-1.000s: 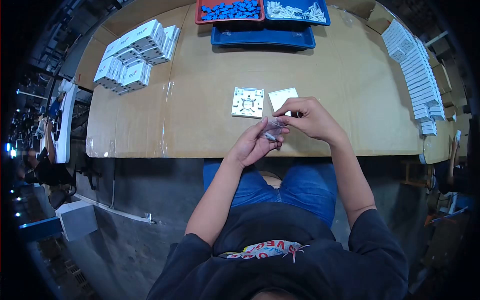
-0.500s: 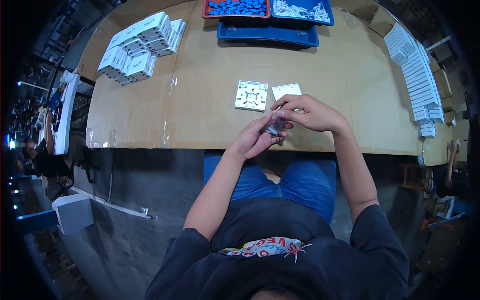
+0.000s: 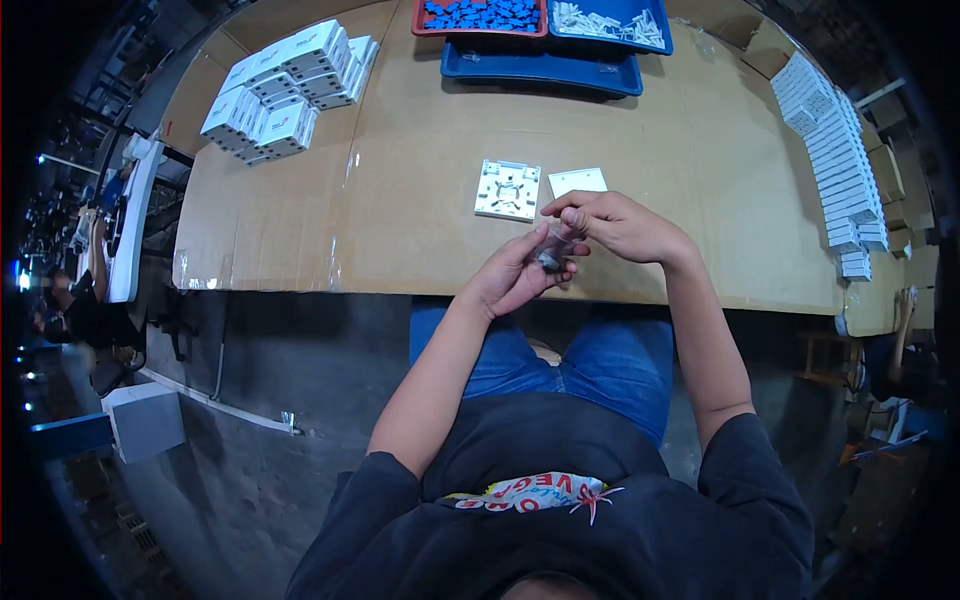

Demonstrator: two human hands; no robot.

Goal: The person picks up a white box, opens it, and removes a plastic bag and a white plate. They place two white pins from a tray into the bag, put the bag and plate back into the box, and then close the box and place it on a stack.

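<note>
Between my hands, over the table's near edge, is a small clear plastic bag (image 3: 556, 244) with small dark and metallic-looking pieces in it. My left hand (image 3: 517, 277) is closed around its lower part. My right hand (image 3: 622, 226) pinches the bag's upper edge from the other side, with the thumb raised over it. Just beyond my hands lies an open white plastic box (image 3: 507, 190) with moulded clips and slots inside. Beside it on the right is a flat white cover (image 3: 577, 181), partly hidden behind my right fingers.
White boxes (image 3: 285, 125) are stacked at the left of the cardboard-covered table (image 3: 420, 150). Long rows of white pieces (image 3: 825, 150) line the right side. At the back stand a red tray (image 3: 425, 32) of blue parts, a blue tray (image 3: 668, 45) of white parts and another blue tray (image 3: 540, 68).
My right thumb has lifted and shifted a little at the top of the bag, which now looks more spread open. The view has moved slightly; the box and cover stay put.
</note>
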